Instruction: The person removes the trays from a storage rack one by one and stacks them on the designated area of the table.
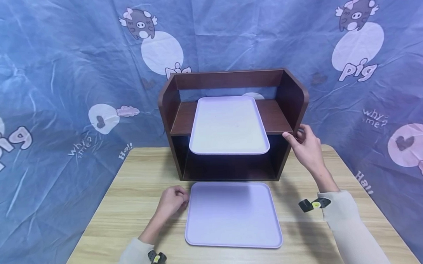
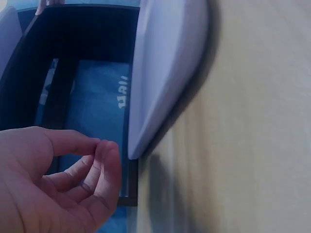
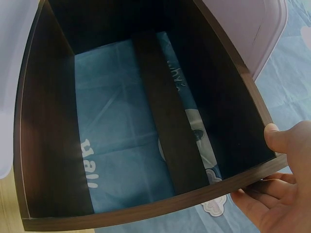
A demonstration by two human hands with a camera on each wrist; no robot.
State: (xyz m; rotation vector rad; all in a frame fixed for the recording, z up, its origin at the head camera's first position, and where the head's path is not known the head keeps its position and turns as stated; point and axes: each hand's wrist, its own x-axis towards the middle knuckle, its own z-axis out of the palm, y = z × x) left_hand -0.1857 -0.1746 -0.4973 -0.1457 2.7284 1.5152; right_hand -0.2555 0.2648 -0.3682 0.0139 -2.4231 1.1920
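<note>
A dark brown two-tier wooden shelf [image 1: 227, 79] stands on the table. My right hand [image 1: 307, 146] grips its right side panel, the thumb at the front of the middle board and the fingers around the outer side, as the right wrist view also shows. A pale lilac tray [image 1: 228, 125] lies on the middle board, its front part jutting out past the edge. A second lilac tray [image 1: 233, 214] lies flat on the table before the shelf. Beside that tray's left edge is my left hand [image 1: 173, 201], loosely curled, thumb and index tips together in the left wrist view, holding nothing.
The light wood table [image 1: 130, 204] carries the shelf and the lower tray. A blue printed cloth [image 1: 73, 74] hangs behind and along both sides. Black bands with small devices [image 1: 157, 259] are worn on both wrists. The shelf's lower compartment [image 1: 230, 168] opens towards the front.
</note>
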